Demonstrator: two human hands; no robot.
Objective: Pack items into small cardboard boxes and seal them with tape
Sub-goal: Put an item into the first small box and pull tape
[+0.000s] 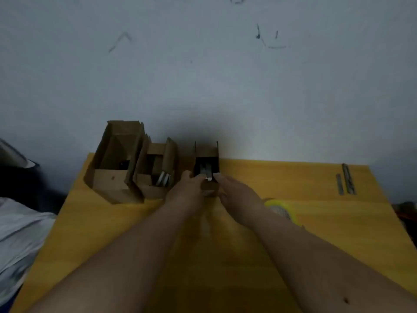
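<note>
Working on the third small box (207, 164) right now, the one furthest right in my little row at the far edge of the counter (293, 233). Both hands are on its near end: my left hand (190, 185) is curling around the near left corner and my right hand (234, 190) is bracing the near right side, so I'm basically pinning the box between them to stop it sliding while I sort out the near flap. It's blurry, so I honestly can't tell whether my right fingers (217, 176) are pinching the flap or just pressing flat against it.

Something pale and flat, the item (206, 171), is sitting inside the box and poking up toward the near edge, with the side flaps standing upright around it. My guess is I'm nudging it down so the flaps can fold over.

The big box (112, 163) and the middle box (155, 175) are sitting to the left, touching each other, both open too, and the middle one is showing grey pieces inside. I'm keeping the yellow tape roll (282, 208) just beside my right forearm so it's handy for sealing. Two metal strips (346, 181) are lying well off to the far right, probably waiting their turn.
</note>
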